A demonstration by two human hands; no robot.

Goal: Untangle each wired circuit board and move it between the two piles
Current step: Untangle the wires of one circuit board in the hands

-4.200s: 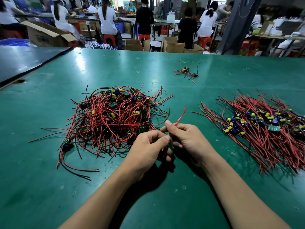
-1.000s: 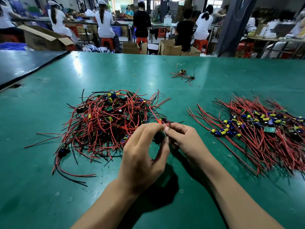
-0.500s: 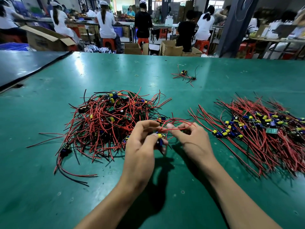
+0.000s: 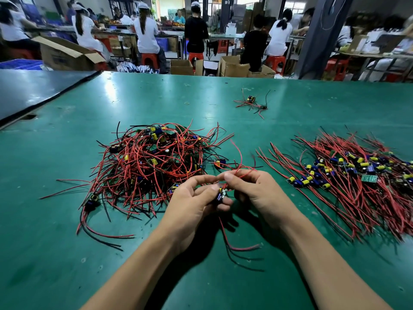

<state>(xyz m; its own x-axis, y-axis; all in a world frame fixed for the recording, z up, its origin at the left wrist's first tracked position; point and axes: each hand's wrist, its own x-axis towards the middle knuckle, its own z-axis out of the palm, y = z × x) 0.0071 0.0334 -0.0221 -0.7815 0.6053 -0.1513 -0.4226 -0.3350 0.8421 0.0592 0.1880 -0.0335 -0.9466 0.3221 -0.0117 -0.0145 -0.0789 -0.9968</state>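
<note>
Fingers pinched one wired circuit board.
The left hand gripped it; the right hand pinched its red wires, between the tangled pile and the sorted pile.

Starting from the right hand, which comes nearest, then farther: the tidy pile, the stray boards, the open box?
1. Tidy pile, just to the right of the right hand.
2. Stray boards, ahead at mid-table.
3. Open box, beyond the table, far left.
</note>
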